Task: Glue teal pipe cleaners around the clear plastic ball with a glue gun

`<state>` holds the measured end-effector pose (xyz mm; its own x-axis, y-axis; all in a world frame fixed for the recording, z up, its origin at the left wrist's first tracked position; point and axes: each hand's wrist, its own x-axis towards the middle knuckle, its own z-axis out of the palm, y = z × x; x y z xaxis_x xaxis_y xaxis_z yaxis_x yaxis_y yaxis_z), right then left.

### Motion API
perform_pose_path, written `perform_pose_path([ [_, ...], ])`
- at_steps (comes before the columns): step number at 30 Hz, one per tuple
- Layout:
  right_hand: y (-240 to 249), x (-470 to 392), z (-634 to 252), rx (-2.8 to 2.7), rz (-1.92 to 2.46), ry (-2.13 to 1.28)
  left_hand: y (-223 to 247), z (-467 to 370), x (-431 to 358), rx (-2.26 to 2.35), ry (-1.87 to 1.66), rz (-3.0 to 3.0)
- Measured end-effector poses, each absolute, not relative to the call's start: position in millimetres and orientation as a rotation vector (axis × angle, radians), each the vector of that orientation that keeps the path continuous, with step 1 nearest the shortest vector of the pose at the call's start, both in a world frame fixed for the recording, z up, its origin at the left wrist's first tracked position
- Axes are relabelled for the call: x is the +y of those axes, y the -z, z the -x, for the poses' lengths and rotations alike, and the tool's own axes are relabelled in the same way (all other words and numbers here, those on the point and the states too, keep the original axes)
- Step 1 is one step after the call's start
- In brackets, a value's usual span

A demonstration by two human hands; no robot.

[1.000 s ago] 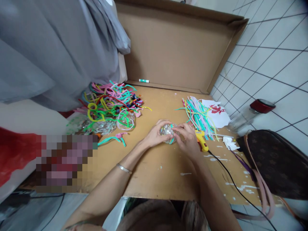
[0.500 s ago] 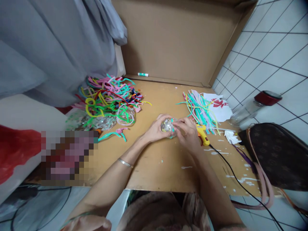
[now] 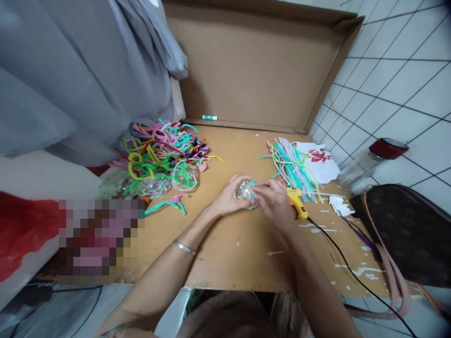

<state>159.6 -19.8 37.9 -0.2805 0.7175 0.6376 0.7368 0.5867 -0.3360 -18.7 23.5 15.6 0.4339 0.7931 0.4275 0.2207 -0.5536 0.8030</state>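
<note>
Little has shifted: the left hand (image 3: 232,198) still grips the clear ball (image 3: 242,191) from nine o'clock, over the counter (image 3: 225,263); the right hand's (image 3: 276,203) fingertips stay at its three-o'clock side, perhaps pinching something, I cannot tell, suggesting slow, fine handling.

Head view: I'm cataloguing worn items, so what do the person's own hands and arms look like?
The left hand and right hand are ungloved, with sleeveless forearms. A narrow, silvery bracelet crosses the left forearm near the wrist; none shows on the right. Rings can't be made out.
</note>
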Motion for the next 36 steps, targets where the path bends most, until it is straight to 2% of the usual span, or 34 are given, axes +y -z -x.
perform_pose_path([
  [26, -38, -21, -156, -1.994, 1.179, 0.112, -3, 18, 26, 0.807, -1.202, -2.153],
  [36, -41, -20, -159, -1.786, 1.12, -0.074, -2, 17, 27, 0.804, -1.229, -2.127],
])
